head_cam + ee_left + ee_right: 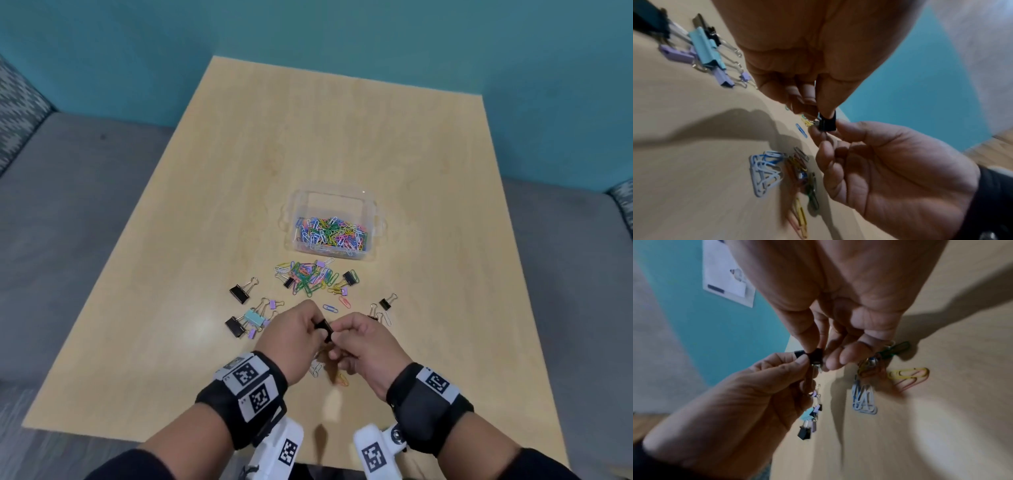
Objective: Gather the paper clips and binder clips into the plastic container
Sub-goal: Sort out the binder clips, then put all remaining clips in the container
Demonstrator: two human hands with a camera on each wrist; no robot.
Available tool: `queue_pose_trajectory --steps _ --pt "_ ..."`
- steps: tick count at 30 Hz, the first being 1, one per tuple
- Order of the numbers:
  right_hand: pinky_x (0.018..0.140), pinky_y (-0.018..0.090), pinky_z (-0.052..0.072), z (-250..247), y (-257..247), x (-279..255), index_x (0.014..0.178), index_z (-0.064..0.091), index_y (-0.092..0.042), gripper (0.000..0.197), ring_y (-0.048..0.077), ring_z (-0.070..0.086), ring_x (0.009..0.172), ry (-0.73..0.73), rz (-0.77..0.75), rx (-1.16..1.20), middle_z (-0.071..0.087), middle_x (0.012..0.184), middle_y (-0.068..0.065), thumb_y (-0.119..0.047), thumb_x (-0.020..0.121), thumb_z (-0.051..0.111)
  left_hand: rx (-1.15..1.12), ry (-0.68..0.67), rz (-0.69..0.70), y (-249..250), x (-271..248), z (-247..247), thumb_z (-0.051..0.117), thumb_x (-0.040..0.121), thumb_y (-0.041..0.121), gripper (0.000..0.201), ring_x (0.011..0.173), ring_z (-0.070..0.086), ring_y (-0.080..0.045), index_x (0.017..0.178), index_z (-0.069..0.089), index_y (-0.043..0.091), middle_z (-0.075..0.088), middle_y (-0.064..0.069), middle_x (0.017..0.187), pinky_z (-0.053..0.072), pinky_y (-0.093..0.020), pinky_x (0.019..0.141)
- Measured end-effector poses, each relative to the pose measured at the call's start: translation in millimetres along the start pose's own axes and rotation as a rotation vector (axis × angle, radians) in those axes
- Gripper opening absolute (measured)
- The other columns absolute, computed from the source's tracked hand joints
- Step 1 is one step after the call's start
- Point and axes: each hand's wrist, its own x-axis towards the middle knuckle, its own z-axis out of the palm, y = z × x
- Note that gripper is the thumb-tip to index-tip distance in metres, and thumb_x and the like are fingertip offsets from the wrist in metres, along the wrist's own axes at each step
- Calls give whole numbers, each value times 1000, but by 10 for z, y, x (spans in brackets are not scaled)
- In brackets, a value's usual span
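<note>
A clear plastic container (294,205) sits mid-table with many coloured paper clips inside. In front of it lies a loose pile of paper clips (308,279) with small binder clips mixed in. My left hand (317,330) and right hand (337,337) meet above the near part of the table. Both pinch one small black binder clip (325,330) between fingertips. The left wrist view shows that clip (827,124) held from above and below. In the right wrist view the clip (816,356) has its wire handles hanging down. A few paper clips (766,170) lie under my hands.
Black, teal and purple binder clips (251,318) lie left of my hands, and one more black one (239,293) further back. Other black binder clips (387,302) lie to the right. The wooden table (342,137) stands between grey benches, with a teal wall behind.
</note>
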Motion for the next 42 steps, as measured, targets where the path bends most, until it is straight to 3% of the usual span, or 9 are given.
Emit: queue_pose_trajectory --steps 3,5,8,14,21,27,30,36,42 --pt "70 19 45 -28 -2 29 108 62 -15 22 14 57 85 111 -254 -623 63 96 1 -7 90 51 82 14 -40 -74 20 -87 60 84 22 10 64 54 -12 77 52 24 60 4 69 40 -28 54" --pt "92 32 42 -66 22 43 124 54 -17 42 22 47 111 151 -552 -1202 55 121 -1 -10 83 55 254 57 -23 -145 49 -169 55 86 20 10 66 52 -14 77 51 23 59 6 71 37 -30 54" --pt "102 46 38 -66 89 133 134 41 -10 72 32 34 131 61 -688 -1493 41 139 9 -20 68 70 449 68 7 -292 95 -235 51 87 18 7 78 52 -22 83 56 19 60 1 83 44 -35 64" --pt "105 52 34 53 103 306 137 36 -3 56 40 36 131 121 -698 -1668 38 143 21 -28 89 49 745 126 169 -404 55 -197 70 70 19 17 73 50 -31 82 59 15 58 -5 83 48 -40 60" --pt "102 51 33 -13 210 112 124 45 -9 42 35 44 118 34 -802 -1741 52 121 11 -27 86 49 807 112 315 -314 77 -82 67 71 22 25 83 53 -29 95 61 16 59 -4 97 48 -39 65" --pt "110 51 30 -45 88 236 124 47 -11 60 33 41 129 79 -732 -1688 46 138 15 -32 73 70 835 -29 368 -306 191 50 54 82 22 54 135 32 -35 133 44 8 33 -17 148 36 -46 106" --pt "110 51 30 21 11 345 117 53 -10 39 34 42 130 124 -751 -1662 47 139 19 -22 81 60 903 -30 377 -288 255 64 43 89 25 59 142 15 -33 143 27 8 15 -17 155 19 -44 115" --pt "109 57 27 -47 -14 390 108 53 -8 29 39 38 133 188 -697 -1697 43 141 25 -19 81 55 871 -42 453 -358 205 85 71 68 23 55 120 52 -32 119 59 8 57 -14 129 42 -44 100" --pt "110 51 29 -153 31 309 114 51 -10 31 35 40 132 117 -712 -1682 45 140 21 -19 85 50 851 -7 426 -311 250 81 73 66 25 58 121 51 -32 119 59 10 53 -15 133 42 -43 100"
